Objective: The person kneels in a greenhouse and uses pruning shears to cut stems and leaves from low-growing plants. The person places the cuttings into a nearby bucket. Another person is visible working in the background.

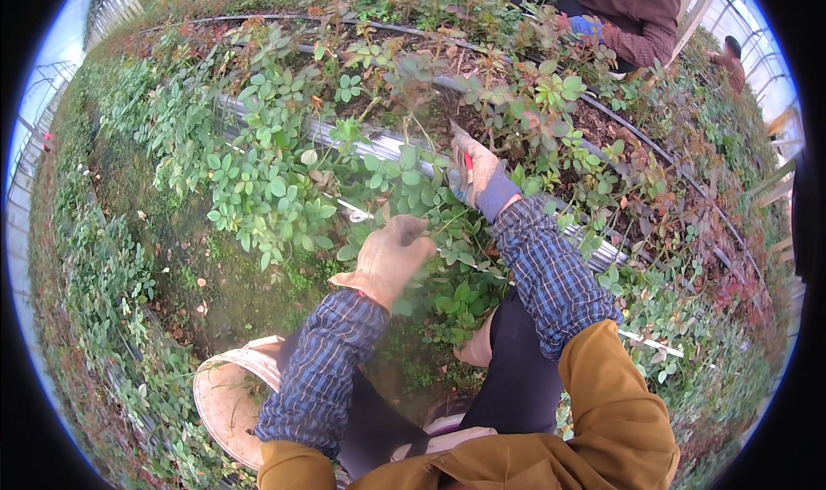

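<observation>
My right hand [487,177], in a soiled work glove with a blue cuff, is closed around red-handled pruning shears [468,162]. Their dark tip points into the base of the rose bushes [542,96] along the raised bed. My left hand [390,251], in a pale glove, hovers lower and to the left over leafy rose stems [410,174]. Its fingers are curled and slightly blurred; whether a stem lies between them cannot be told. Green foliage [461,296] hangs below and between both hands.
Corrugated metal edging [381,147] borders the bed, with a white line [352,212] alongside. A dark irrigation hose [635,132] crosses the bed. A dirty white bucket [210,393] lies tilted by my left arm. Mossy ground [251,296] forms the aisle. A co-worker [635,19] with a blue glove crouches across the bed; another person [732,67] is farther off.
</observation>
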`<state>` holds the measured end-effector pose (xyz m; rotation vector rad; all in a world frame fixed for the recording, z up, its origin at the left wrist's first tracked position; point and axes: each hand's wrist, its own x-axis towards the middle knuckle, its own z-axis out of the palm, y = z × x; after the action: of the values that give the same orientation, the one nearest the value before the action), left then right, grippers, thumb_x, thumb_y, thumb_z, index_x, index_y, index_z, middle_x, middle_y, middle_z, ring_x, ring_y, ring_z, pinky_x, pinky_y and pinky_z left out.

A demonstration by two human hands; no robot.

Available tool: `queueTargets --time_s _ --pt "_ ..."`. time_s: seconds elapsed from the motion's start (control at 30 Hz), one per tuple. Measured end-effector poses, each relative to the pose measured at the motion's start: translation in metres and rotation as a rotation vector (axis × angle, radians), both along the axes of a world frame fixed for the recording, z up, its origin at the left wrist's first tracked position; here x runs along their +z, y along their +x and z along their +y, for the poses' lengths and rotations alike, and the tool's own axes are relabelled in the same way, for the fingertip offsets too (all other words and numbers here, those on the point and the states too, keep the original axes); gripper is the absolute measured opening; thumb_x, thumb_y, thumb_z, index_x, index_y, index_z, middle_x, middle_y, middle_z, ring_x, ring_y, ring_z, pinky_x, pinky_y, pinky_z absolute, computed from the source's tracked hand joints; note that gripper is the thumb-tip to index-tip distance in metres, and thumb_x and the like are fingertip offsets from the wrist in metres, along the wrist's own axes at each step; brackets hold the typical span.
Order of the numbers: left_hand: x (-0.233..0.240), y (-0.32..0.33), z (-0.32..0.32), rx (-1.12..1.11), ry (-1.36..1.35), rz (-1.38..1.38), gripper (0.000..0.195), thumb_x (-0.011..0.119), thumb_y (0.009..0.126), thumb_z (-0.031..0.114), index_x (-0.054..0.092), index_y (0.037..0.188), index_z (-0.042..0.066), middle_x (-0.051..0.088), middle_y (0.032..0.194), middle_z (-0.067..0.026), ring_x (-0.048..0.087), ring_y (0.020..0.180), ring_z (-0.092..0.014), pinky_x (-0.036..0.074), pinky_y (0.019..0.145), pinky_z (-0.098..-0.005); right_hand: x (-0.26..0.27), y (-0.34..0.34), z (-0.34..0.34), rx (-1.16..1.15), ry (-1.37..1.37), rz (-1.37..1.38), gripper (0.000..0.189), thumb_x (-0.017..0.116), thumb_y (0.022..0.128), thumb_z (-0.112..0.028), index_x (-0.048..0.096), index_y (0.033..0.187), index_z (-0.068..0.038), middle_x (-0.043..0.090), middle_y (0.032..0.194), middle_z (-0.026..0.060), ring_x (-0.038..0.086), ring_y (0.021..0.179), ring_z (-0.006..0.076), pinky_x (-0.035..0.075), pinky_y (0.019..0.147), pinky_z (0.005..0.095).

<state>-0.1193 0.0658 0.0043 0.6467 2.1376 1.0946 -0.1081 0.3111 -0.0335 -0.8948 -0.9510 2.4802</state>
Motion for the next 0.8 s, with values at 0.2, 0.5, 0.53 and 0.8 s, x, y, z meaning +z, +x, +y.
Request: queueTargets --time_s 0.2,0.5,0.53,0.8 --pt "0.006 0.004 -0.004 -0.059 -0.018 -0.022 0.050 0.068 0.085 0.033 0.067 0.126 0.003 0.075 0.113 -0.0176 0.071 0.107 -0.031 0.052 0.096 -0.0375 -0.001 -0.034 0.009 0.097 0.063 0.091 0.040 0.064 0.100 -0.036 0.061 0.136 -0.019 0.065 0.113 -0.0042 0.060 0.092 0.0135 0.050 0.072 0.0340" --pt "0.001 -0.003 -0.021 -0.076 -0.119 0.031 0.050 0.066 0.086 0.035 0.067 0.125 0.005 0.074 0.118 -0.0163 0.069 0.111 -0.034 0.051 0.098 -0.0394 -0.025 -0.066 0.024 0.009 -0.069 -0.011 0.023 0.068 0.098 -0.038 0.072 0.109 -0.018 0.068 0.106 -0.0062 0.059 0.069 0.0114 0.048 0.048 0.0281" --pt "0.002 -0.003 -0.023 -0.060 -0.128 0.047 0.048 0.066 0.086 0.035 0.068 0.125 0.006 0.073 0.118 -0.0175 0.069 0.111 -0.034 0.051 0.098 -0.0398 -0.027 -0.067 0.023 -0.132 0.008 0.023 0.026 0.062 0.101 -0.040 0.069 0.117 -0.022 0.067 0.108 -0.0081 0.054 0.065 0.0091 0.044 0.042 0.0218" --pt "0.006 0.006 -0.033 -0.087 -0.019 0.114 0.047 0.070 0.084 0.032 0.068 0.122 0.005 0.074 0.099 -0.0128 0.070 0.091 -0.025 0.053 0.083 -0.0353 -0.027 -0.006 0.026 -0.032 0.069 -0.061 0.043 0.059 0.100 -0.038 0.062 0.138 -0.018 0.067 0.101 -0.0039 0.060 0.073 0.0106 0.047 0.048 0.0220"
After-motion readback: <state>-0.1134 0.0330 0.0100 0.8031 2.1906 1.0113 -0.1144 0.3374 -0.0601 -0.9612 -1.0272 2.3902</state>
